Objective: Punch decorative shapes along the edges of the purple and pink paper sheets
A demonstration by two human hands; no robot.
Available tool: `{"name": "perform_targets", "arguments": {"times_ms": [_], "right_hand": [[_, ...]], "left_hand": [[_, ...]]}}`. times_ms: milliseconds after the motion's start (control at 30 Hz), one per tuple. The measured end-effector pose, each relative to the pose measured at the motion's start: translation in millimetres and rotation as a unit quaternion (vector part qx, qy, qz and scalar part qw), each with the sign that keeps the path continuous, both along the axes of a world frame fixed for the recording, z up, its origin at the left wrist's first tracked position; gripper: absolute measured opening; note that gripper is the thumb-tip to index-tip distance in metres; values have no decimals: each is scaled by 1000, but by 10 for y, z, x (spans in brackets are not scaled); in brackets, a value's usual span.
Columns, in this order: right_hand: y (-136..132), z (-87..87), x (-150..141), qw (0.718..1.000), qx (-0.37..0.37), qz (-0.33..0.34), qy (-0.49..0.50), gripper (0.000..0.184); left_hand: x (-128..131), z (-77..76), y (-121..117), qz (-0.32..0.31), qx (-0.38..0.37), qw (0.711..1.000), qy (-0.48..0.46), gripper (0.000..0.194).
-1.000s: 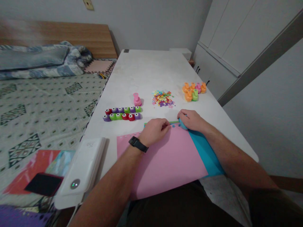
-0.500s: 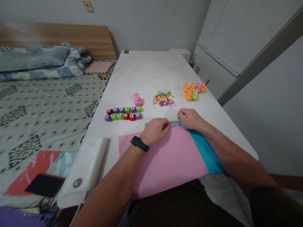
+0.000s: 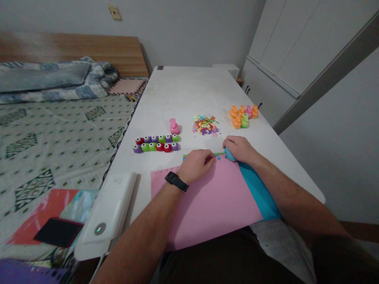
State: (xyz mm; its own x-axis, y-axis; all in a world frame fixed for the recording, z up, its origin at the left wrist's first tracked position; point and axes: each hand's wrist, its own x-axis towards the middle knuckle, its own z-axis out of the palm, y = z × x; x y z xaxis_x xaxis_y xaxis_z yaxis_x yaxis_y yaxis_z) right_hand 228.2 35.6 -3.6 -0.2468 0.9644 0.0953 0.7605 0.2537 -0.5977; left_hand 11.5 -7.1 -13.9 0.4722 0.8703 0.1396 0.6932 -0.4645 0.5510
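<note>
My left hand (image 3: 196,165) rests curled on the far edge of a pink sheet of paper (image 3: 207,201), fingers pinching that edge; a black watch sits on its wrist. My right hand (image 3: 239,149) presses down on a small blue paper punch (image 3: 229,156) at the sheet's far right corner. Small punched shapes show in the pink paper between the hands. A blue sheet (image 3: 257,191) and a green one lie under the pink one.
On the white table (image 3: 189,90): two rows of red, purple and green punches (image 3: 156,143), a pink punch (image 3: 173,126), a heap of colourful cut-outs (image 3: 205,124), orange, pink and green punches (image 3: 243,114). A white device (image 3: 108,215) lies at the left edge. A bed stands left.
Both hands stay on the paper and the blue punch. The view has shifted slightly; nothing on the table has moved.
</note>
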Motion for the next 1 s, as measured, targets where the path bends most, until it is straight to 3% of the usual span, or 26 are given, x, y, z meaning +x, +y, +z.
{"name": "perform_targets", "arguments": {"times_ms": [333,800,1000], "right_hand": [[123,-59,174,971,24,-188,144,32],[234,-103,282,926,14,-244,287,29],[296,-152,325,890,-33,-279,360,31]], "left_hand": [[-4,4,1,-1,9,1000,4,19],[-18,9,-8,-4,4,1000,-7,20],[-11,26,-13,-4,-11,1000,-17,21]]}}
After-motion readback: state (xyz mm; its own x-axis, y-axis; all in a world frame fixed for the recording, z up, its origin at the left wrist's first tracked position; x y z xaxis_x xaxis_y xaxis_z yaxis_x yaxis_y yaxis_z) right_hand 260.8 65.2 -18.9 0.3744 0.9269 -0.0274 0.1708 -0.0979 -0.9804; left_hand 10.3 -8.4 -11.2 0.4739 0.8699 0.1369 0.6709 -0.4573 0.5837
